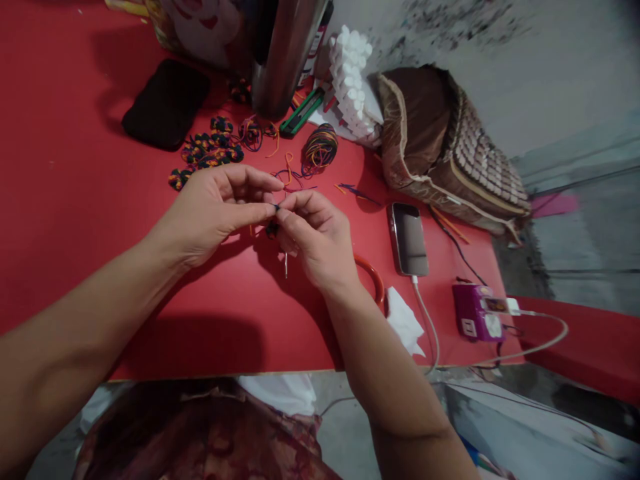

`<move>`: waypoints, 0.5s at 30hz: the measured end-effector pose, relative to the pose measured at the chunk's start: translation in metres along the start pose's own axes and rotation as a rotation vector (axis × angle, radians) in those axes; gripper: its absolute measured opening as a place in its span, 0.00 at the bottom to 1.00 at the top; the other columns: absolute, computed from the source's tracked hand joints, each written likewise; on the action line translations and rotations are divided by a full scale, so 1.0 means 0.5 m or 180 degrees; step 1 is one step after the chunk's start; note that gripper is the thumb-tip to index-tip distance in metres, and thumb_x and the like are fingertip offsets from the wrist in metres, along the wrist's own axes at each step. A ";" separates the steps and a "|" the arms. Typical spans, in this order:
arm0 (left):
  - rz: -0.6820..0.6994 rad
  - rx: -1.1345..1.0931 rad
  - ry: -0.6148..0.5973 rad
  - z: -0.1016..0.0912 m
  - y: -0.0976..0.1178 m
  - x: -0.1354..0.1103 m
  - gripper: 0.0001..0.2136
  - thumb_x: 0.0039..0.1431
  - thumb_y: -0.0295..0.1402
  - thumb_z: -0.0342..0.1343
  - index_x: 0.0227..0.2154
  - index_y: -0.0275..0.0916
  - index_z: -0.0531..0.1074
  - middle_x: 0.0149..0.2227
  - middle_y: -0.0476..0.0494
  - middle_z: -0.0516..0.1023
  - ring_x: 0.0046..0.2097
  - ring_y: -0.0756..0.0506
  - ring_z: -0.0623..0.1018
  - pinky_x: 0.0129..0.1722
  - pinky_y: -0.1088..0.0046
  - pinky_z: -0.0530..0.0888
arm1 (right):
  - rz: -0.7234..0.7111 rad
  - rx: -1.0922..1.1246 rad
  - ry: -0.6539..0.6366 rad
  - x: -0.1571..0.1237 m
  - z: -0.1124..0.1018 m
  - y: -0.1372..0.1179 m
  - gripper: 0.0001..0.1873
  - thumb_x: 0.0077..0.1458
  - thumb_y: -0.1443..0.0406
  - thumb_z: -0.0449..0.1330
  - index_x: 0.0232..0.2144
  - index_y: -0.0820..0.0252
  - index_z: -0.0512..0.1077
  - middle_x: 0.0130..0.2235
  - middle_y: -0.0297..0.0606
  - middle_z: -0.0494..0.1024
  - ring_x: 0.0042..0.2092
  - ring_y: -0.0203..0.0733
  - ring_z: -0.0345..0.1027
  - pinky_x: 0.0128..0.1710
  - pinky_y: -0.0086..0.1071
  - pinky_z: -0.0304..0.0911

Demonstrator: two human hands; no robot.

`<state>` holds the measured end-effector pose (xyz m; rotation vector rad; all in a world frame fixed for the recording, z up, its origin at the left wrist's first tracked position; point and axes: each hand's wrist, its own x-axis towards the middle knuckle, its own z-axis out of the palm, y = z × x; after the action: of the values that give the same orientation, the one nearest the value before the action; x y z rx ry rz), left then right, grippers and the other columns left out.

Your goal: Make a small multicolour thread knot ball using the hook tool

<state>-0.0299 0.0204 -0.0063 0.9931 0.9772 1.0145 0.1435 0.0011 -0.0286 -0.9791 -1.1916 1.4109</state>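
My left hand [220, 207] and my right hand [315, 233] meet over the red table, fingertips almost touching. Between them is a small dark piece of multicoloured yarn work [273, 229], pinched at its top by both thumbs and fingers. A thin metal rod, perhaps a crochet hook [286, 265], sticks out below my right fingers; its upper part is hidden. Just beyond my hands lies a ball of multicoloured yarn [320, 148], with loose strands near my fingertips. Crocheted yarn pieces [213, 150] are heaped past my left hand.
A green box cutter [303, 113] lies by a metal cylinder [285, 60]. At left is a black pouch [167, 103]. Rightward are a brown bag [445, 140], a charging phone [409, 239], an orange ring-shaped handle [375, 273], white paper [404, 320] and a purple socket box [477, 312].
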 end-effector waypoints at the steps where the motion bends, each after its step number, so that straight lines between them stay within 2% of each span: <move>1: 0.0007 0.0038 0.0015 0.001 0.000 -0.001 0.12 0.50 0.23 0.71 0.35 0.45 0.84 0.35 0.49 0.85 0.40 0.45 0.83 0.41 0.65 0.79 | 0.0005 -0.0005 -0.0003 0.000 0.000 0.001 0.12 0.60 0.58 0.70 0.35 0.56 0.72 0.23 0.21 0.68 0.19 0.26 0.54 0.18 0.24 0.54; 7: -0.0110 -0.0196 0.0008 0.013 -0.012 0.001 0.11 0.50 0.22 0.70 0.35 0.45 0.83 0.35 0.47 0.85 0.35 0.45 0.83 0.38 0.63 0.79 | -0.0023 -0.0289 0.0040 -0.002 0.002 -0.005 0.15 0.60 0.55 0.69 0.36 0.54 0.69 0.25 0.23 0.70 0.20 0.26 0.54 0.19 0.25 0.52; 11: -0.0079 -0.0396 0.0074 0.019 -0.018 0.002 0.09 0.49 0.24 0.70 0.33 0.42 0.83 0.34 0.48 0.84 0.33 0.48 0.81 0.40 0.66 0.80 | -0.0215 -0.0592 0.0143 -0.005 0.008 -0.014 0.13 0.60 0.57 0.69 0.35 0.54 0.69 0.28 0.26 0.72 0.24 0.29 0.59 0.22 0.27 0.57; 15: -0.0026 -0.0242 0.0139 0.019 -0.010 -0.002 0.10 0.49 0.24 0.70 0.35 0.44 0.84 0.35 0.48 0.86 0.37 0.46 0.82 0.38 0.66 0.80 | -0.0193 -0.0595 0.0133 -0.008 0.008 -0.017 0.11 0.62 0.57 0.68 0.36 0.53 0.70 0.27 0.26 0.73 0.22 0.30 0.61 0.21 0.28 0.59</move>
<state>-0.0203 0.0164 -0.0086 0.9068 0.9708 1.0626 0.1419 -0.0032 -0.0194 -1.0867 -1.3288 1.2421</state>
